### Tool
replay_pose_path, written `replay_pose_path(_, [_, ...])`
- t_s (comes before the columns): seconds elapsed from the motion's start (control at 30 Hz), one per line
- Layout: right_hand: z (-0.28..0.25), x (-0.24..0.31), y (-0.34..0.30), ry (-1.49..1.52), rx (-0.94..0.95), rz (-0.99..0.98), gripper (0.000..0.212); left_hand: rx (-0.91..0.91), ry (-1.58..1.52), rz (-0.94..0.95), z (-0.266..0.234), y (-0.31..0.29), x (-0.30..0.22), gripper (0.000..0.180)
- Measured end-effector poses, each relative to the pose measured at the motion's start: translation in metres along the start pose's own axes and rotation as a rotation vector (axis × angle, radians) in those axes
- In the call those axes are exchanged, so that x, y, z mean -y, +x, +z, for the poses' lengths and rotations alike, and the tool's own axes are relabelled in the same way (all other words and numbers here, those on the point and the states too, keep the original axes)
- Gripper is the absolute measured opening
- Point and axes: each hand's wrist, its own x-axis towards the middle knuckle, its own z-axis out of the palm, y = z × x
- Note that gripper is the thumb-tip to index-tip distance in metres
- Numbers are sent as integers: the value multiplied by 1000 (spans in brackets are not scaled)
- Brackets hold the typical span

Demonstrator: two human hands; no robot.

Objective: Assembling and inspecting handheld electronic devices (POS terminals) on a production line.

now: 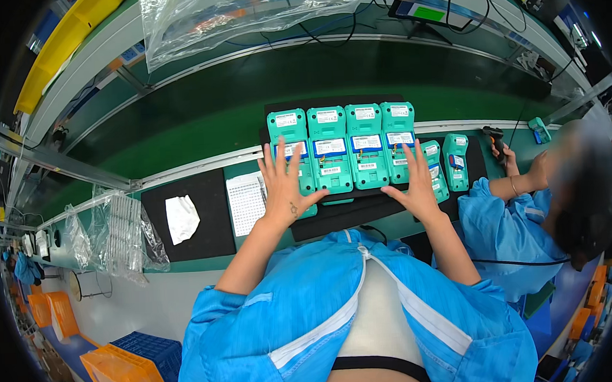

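Several teal handheld devices lie side by side, backs up, on a black mat. White labels and blue-edged batteries show in their open backs. My left hand, fingers spread, lies over the leftmost device, covering part of its lower half. On the other side of the row, my right hand is spread too, with its fingertips over the rightmost device and its thumb by the bottom edges. Between my hands are two more devices, a left one and a right one. Neither hand grips anything.
Smaller teal devices lie to the right, where a co-worker in a blue sleeve holds a scanner gun. Leftward are a printed sheet, a white cloth and clear plastic bags. An orange crate stands below.
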Motion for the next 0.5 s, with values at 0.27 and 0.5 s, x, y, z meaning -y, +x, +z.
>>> replay_pose_path(0.27, [13,3,-5,-152,9,-20,67,9,260,274,18,-6,-8,61])
replay_pose_path(0.5, [19,-3,-9,-201,-30,-94,43,86,322,284,20,-11,2,60])
